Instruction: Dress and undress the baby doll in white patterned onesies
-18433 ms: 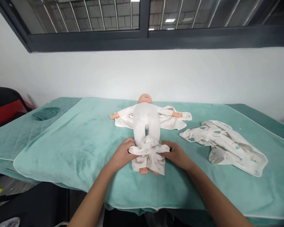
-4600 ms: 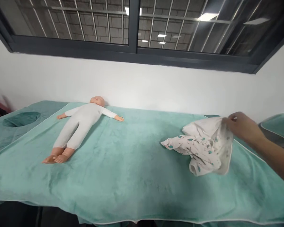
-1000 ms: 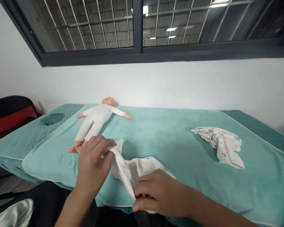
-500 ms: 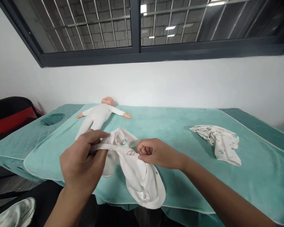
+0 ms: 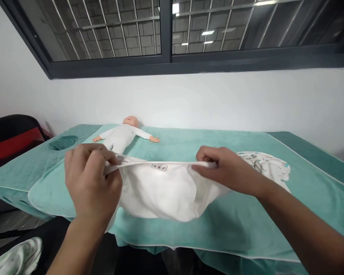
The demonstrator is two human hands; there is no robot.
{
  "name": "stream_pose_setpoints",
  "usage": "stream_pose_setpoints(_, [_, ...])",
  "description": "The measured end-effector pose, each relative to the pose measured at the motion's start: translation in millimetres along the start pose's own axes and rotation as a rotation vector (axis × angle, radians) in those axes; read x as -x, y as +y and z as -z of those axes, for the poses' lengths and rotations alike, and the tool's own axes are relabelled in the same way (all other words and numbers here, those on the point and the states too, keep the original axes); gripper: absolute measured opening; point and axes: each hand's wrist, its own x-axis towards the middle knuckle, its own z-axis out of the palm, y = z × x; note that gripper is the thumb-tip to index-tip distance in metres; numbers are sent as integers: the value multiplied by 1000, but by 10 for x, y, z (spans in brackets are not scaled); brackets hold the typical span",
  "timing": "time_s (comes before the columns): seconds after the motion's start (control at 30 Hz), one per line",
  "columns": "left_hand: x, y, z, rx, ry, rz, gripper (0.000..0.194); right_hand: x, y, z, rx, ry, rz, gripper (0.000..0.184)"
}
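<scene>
A white baby garment [image 5: 160, 191] is stretched sideways between my two hands above the bed. A small dark printed mark shows at the middle of its taut upper edge, and the cloth sags below. My left hand [image 5: 94, 183] is closed on one end of that edge, fingers curled over the fabric. On the other end, my right hand [image 5: 229, 168] pinches the edge between thumb and bent fingers. Beyond my left hand lies a baby doll [image 5: 122, 135] in white, on its back with arms spread; its legs are partly hidden by my hand.
A green cover [image 5: 189, 147] lies over the bed, which has a face hole [image 5: 63, 143] at left. A printed white cloth [image 5: 269, 166] rests on the right, partly behind my arm. Another patterned cloth [image 5: 18, 258] is at lower left. A red and black chair [image 5: 14, 143] stands left.
My right hand has moved right and up, taking a new hold on the garment's edge. The edge is now pulled straight where the cloth hung loosely before.
</scene>
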Motion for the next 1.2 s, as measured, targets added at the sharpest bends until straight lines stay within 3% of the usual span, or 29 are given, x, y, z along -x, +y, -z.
stream_pose_setpoints(0.1, [5,6,-84,250,-171,128,22,55,-1,53,260,344,-65,20])
stream_pose_setpoints(0.2, [17,0,-178,428,-376,358,18,78,110,-12,440,520,-46,24])
stream_pose_setpoints(0.27, [30,-10,-219,458,-490,444,14,92,223,-64,401,479,7,25])
stream_pose_setpoints(0.37, [57,-15,-227,413,-586,455,20,140,343,-113,96,256,31,25])
stream_pose_setpoints(0.5, [69,52,-150,323,-462,392,19,222,267,-171,-284,-22,-39,31])
stream_pose_setpoints(0.67, [15,270,21,188,-260,199,19,177,-90,-460,-534,-273,204,35])
stream_pose_setpoints(0.73, [-8,364,111,132,-193,181,17,122,-231,-643,-524,-287,204,33])
stream_pose_setpoints(0.87, [-49,430,299,-77,-152,213,16,6,-397,-940,-333,-132,-27,30])
stream_pose_setpoints(0.93, [-71,366,357,-207,-136,212,20,-56,-394,-980,-224,-82,-63,31])
stream_pose_setpoints(1.03, [-81,181,341,-298,-51,226,24,-142,-272,-885,26,100,-21,27])
stream_pose_setpoints(1.2, [55,-28,82,-254,4,360,19,-194,44,-575,422,467,-24,23])
